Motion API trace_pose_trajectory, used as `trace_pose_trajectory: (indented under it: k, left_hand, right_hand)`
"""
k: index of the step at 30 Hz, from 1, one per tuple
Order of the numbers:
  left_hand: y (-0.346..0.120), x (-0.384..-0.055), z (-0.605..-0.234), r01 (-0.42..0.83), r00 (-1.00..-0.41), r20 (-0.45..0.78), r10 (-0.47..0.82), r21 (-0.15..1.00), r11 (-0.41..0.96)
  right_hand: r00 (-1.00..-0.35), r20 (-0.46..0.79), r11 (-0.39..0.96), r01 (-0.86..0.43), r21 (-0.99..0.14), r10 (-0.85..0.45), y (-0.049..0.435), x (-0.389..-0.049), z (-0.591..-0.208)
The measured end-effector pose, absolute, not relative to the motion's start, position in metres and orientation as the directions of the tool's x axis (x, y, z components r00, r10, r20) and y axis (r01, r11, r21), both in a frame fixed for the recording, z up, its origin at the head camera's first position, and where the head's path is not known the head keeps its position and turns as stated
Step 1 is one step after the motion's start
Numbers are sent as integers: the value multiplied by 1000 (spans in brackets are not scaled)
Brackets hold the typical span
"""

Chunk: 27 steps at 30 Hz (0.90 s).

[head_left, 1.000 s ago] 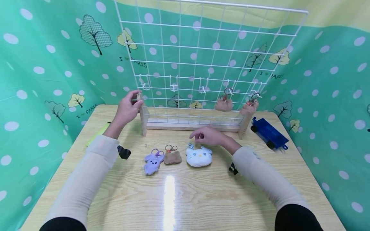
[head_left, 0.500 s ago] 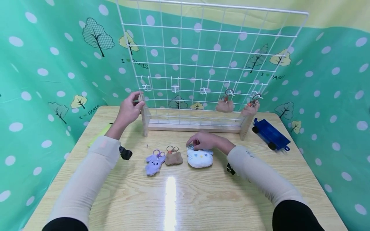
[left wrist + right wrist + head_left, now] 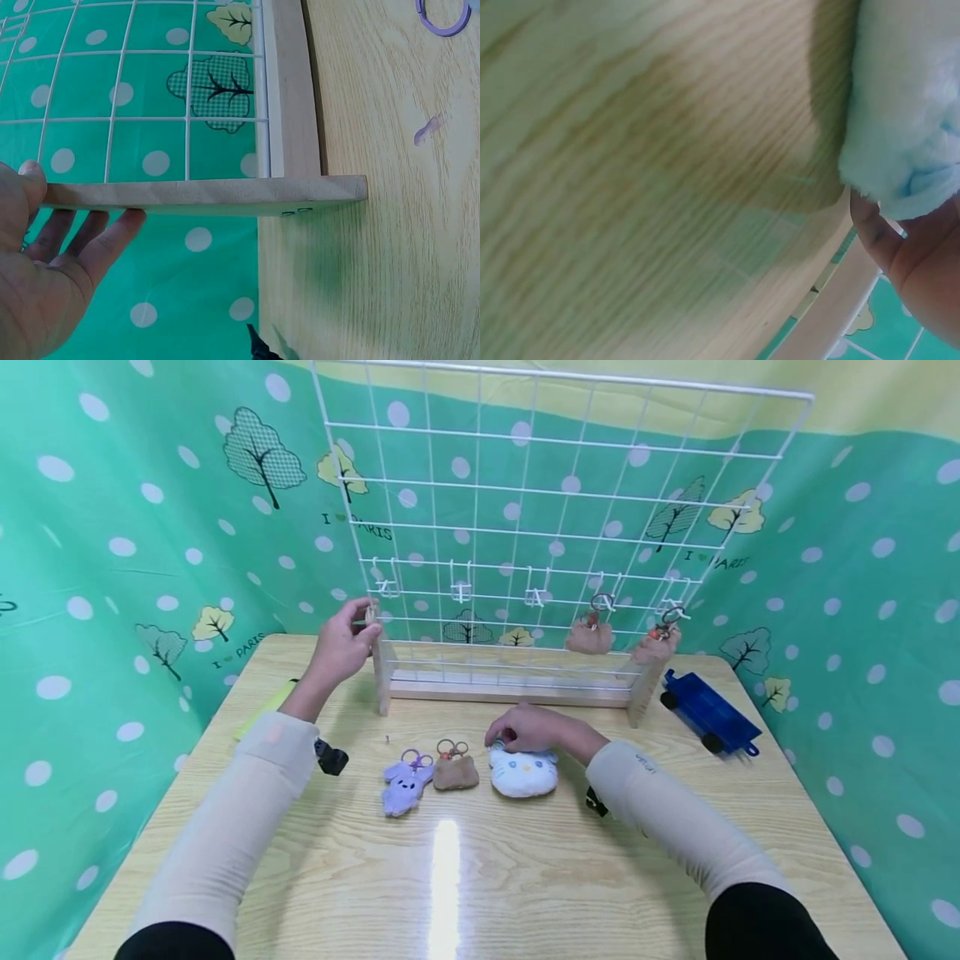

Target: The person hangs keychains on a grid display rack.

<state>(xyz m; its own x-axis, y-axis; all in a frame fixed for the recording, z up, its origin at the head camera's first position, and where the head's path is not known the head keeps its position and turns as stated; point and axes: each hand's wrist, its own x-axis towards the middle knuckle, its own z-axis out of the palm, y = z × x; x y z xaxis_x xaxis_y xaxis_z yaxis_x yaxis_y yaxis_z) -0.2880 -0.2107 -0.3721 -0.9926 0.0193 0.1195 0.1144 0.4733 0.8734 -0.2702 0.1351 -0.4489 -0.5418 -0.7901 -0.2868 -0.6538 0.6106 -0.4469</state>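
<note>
My left hand [image 3: 347, 643] grips the wooden side post [image 3: 202, 195] of a white wire grid rack [image 3: 525, 535], thumb on one face and fingers on the other. At the table's middle, my right hand [image 3: 528, 727] pinches at the top of a white cat-face plush keychain [image 3: 523, 775], close to its ring, which the fingers partly hide. In the right wrist view the white plush [image 3: 911, 97] covers most of those fingertips. Left of it lie a brown plush keychain [image 3: 456, 772] and a purple plush keychain [image 3: 405, 789], rings toward the rack.
Two brownish plush keychains hang at the rack's right, one [image 3: 589, 637] beside the other [image 3: 656, 647]. Bare white hooks [image 3: 461, 592] line the same row to their left. A blue toy trailer [image 3: 708, 714] stands at right; a yellow-green object [image 3: 266, 710] lies behind the left forearm.
My right hand has come down and slightly left onto the top of the white cat plush keychain. The left hand keeps its hold on the post; the head view has shifted slightly.
</note>
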Motion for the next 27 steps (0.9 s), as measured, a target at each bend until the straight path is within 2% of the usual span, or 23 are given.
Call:
trace_pose_trajectory:
  k: [14,27]
  left_hand:
    - [-211,-288,-372,112,-993,116,21,871,478]
    - [-212,-287,-372,113,-993,112,32,873,475]
  right_hand:
    - [-603,-279,655,-602,-457,-748,136,-267,-451]
    - [-609,-248,643,-602,-474,-753,151,-262,-441]
